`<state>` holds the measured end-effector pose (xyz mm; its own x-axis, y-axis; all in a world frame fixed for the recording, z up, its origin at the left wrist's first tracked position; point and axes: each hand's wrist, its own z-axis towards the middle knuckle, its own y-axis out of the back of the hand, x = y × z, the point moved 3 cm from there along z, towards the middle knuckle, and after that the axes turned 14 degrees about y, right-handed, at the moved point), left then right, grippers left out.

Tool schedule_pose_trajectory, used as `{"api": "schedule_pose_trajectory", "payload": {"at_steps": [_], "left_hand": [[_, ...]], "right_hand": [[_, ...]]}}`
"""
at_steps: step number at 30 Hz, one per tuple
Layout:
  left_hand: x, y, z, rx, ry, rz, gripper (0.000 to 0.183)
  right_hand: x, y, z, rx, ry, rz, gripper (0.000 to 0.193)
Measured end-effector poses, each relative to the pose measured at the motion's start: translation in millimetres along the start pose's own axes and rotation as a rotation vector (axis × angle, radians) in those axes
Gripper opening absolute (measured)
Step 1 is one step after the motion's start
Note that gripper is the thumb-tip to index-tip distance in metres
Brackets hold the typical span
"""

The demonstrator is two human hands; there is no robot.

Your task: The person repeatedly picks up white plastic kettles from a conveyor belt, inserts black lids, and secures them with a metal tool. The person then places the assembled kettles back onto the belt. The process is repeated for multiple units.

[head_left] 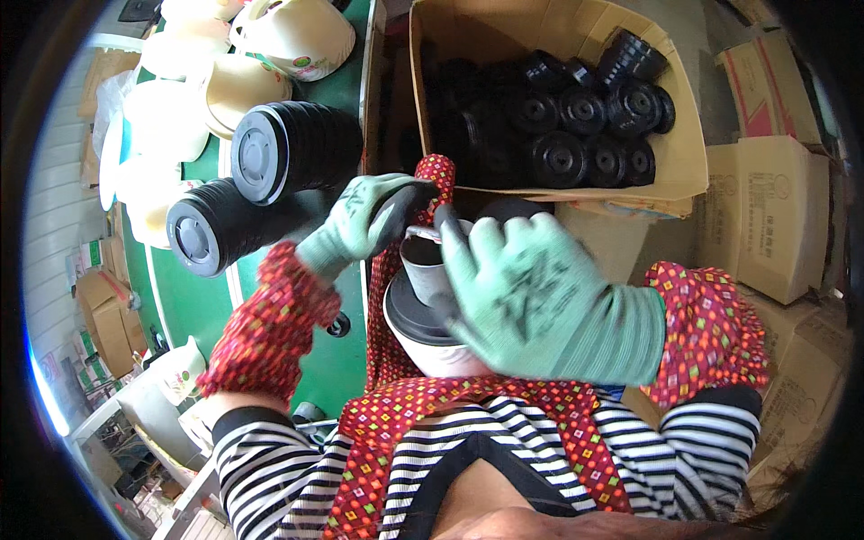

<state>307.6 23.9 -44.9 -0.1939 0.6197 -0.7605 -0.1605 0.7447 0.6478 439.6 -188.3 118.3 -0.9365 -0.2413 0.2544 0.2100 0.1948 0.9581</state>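
Both of my hands wear mint-green gloves with dark fingertips and meet in front of my chest. My left hand (367, 220) is closed, fingers curled beside a red patterned cloth roll (436, 180); what it pinches is hidden. My right hand (531, 288) curves its thumb and forefinger round a grey cylinder (425, 266), slightly blurred. A thin pale strip lies at the cylinder's upper rim, too small to name. Below the cylinder is a round black lid-like disc (416, 310) on a white rounded container (439, 356), close against my patterned apron.
On the green table (310, 378) at left lie two stacks of black round discs (261, 155) and several cream plastic shells (297, 36). Ahead stands an open cardboard box (666, 184) filled with black ribbed round parts (560, 160). Closed cartons (760, 216) line the right side.
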Motion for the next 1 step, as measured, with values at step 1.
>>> {"api": "schedule_pose_trajectory", "payload": {"at_steps": [1], "left_hand": [[0.7,-1.3,3.6,-0.033,-0.018,-0.009,0.047]], "right_hand": [[8.2,1.9,6.7,0.125,0.027,-0.196,0.090]]}}
